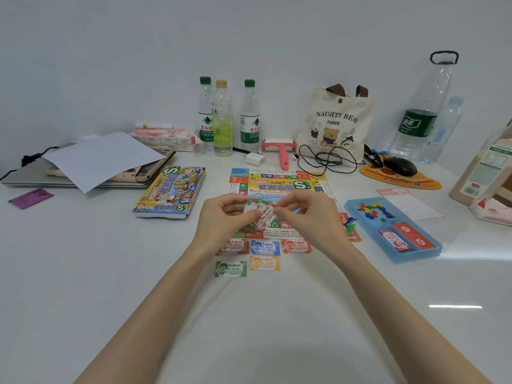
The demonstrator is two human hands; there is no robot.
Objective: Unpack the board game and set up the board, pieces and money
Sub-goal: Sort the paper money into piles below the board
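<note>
Holding: my left hand (224,214) and right hand (307,214) meet above the middle of the surface (83,273), gripping one small wad of paper money (261,214) between them.
Left hand: fingers curled under the wad's left end, thumb pressing on top.
Right hand: thumb and forefinger pinching the wad's right end; the other fingers are loosely bent.
Game board (277,184): unfolded and flat, midway along the surface and nearer its far edge; my hands hide its near part.
Sorted money: five flat piles between the board and the near edge. The brown pile (234,246), blue pile (265,247) and red pile (296,246) sit in a row just beside the board. The green pile (230,268) and orange pile (264,263) lie one row closer to me.
Game box (170,194): picture side up, just left of the board and turned at an angle.
Blue tray (418,256): toward the right edge, holding small coloured pieces (374,210) at its far end and two card decks (406,238) at its near end.
Far edge: three water bottles (224,117) standing close together, a pink lint roller (279,151), a white charger (255,158) and a bear-print tote bag (335,123).
Far left corner: a closed laptop (33,176) partly under a white paper sheet (102,159); a purple card (30,198) lies nearer me.
Far right corner: a black mouse (400,166) on an orange mouse pad (401,181), with a large clear bottle (424,106) behind.
</note>
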